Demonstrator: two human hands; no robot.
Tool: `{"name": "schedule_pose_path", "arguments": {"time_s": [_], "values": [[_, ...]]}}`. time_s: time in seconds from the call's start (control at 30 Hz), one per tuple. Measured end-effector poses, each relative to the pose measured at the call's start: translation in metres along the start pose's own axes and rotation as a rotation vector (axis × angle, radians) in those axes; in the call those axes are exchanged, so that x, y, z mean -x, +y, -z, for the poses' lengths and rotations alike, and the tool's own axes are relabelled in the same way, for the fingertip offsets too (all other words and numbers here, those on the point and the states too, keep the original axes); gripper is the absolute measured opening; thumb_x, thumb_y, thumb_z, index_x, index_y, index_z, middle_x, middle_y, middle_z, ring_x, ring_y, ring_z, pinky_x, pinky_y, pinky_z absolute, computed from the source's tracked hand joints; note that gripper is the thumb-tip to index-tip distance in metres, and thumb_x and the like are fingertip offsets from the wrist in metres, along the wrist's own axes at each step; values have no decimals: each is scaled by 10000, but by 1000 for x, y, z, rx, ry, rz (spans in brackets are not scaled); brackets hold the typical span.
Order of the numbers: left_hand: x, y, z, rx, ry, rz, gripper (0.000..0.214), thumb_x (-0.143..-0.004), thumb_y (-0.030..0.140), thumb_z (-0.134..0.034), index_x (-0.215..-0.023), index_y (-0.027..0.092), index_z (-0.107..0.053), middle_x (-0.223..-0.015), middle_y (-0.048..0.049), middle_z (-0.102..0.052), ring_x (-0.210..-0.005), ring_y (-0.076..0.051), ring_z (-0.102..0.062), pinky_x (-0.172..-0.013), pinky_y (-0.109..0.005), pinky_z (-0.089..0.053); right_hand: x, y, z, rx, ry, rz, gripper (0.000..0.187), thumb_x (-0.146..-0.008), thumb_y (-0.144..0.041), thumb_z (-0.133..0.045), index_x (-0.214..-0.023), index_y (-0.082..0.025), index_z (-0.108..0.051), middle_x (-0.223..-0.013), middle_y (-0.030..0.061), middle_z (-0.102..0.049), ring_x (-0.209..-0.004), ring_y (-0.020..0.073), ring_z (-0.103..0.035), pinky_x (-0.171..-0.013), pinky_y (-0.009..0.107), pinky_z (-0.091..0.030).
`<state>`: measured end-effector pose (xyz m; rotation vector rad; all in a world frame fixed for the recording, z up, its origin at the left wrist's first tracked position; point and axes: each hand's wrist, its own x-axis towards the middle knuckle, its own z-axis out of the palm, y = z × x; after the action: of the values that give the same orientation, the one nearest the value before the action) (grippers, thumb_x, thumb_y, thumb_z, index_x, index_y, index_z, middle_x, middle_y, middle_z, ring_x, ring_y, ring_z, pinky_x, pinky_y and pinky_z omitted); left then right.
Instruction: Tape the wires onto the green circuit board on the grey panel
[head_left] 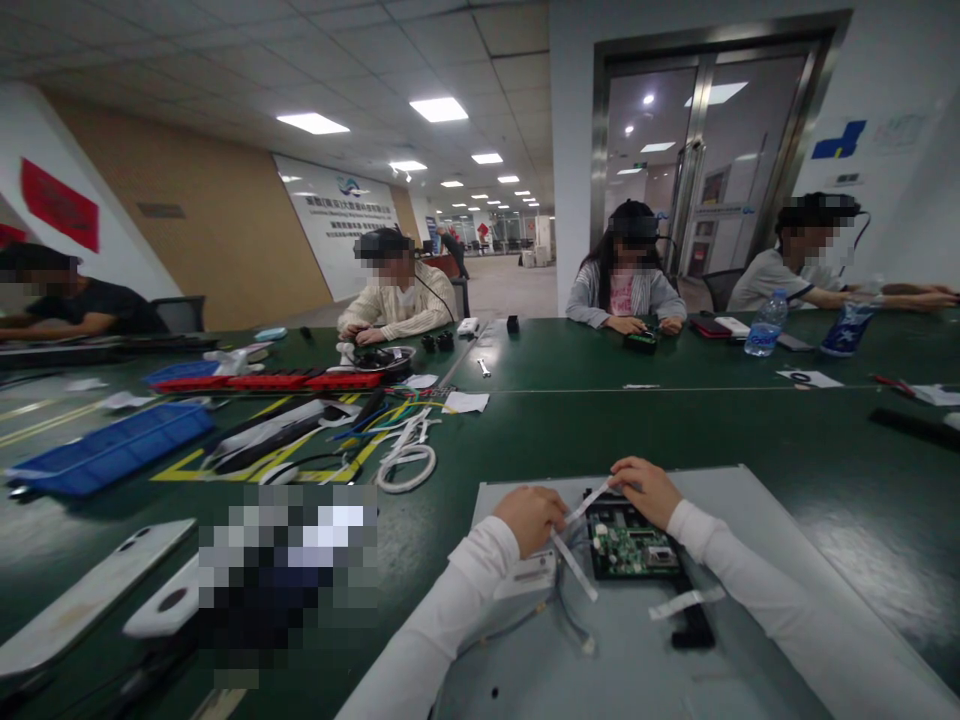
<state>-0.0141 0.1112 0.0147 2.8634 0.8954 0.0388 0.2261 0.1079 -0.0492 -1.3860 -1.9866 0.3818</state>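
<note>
A white tape strip (590,500) is stretched between my two hands over the far edge of a green circuit board (624,548). My left hand (529,517) pinches its near end, and my right hand (648,490) pinches the far end. A second white strip (576,568) hangs down from beside my left fingers. The board sits in a black bracket (694,615) on a large grey panel (600,665). Across the bracket's arm lies another white strip (686,602). Below my left hand is a white labelled box (527,575), with a thin cable (574,620) near it.
To the left are a blue tray (112,448), red strips (270,382), a coiled white cable (406,468) and a pale, phone-like slab (97,590). A wrench (484,368) lies ahead. Several people sit around the table, and a water bottle (766,325) stands far right.
</note>
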Motion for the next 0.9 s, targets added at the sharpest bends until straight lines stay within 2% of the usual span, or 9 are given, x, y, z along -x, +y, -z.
{"name": "schedule_pose_path", "arguments": {"time_s": [0.9], "values": [[-2,14,-9,-182,76,12,331,-758,163,-455,-1051,298,-528,-863,-25,-505,-819,-161,-469,-724,-266,-395,0,1,-1,-4,-10,6,273,-691,-87,-439,-809,-224,-643,-934,27,-548,-918,144,-473,-850,292,-346]]}}
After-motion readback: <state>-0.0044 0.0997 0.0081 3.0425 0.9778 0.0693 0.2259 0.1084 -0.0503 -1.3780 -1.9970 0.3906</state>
